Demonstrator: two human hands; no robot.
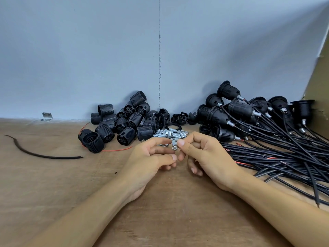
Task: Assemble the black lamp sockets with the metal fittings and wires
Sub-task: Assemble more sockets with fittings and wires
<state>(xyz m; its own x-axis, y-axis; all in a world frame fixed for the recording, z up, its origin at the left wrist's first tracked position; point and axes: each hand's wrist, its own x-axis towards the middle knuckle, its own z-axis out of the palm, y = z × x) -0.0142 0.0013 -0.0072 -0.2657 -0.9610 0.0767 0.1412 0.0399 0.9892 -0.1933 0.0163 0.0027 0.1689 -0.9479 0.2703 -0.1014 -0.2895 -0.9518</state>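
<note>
Zinc-bright metal fitting, mid-bench just in front of the loose fittings heap, pinched in right hand; left hand fingertips curl against it, grip unclear; probably nut-threading, so align axes, turn lightly, avoid cross-threading.

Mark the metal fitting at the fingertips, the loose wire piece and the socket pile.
metal fitting (173, 143): head view, threaded middle.
loose wire piece (44, 156): head view, mid-length.
socket pile (133, 119): head view, ribbed side of a central socket.
</note>
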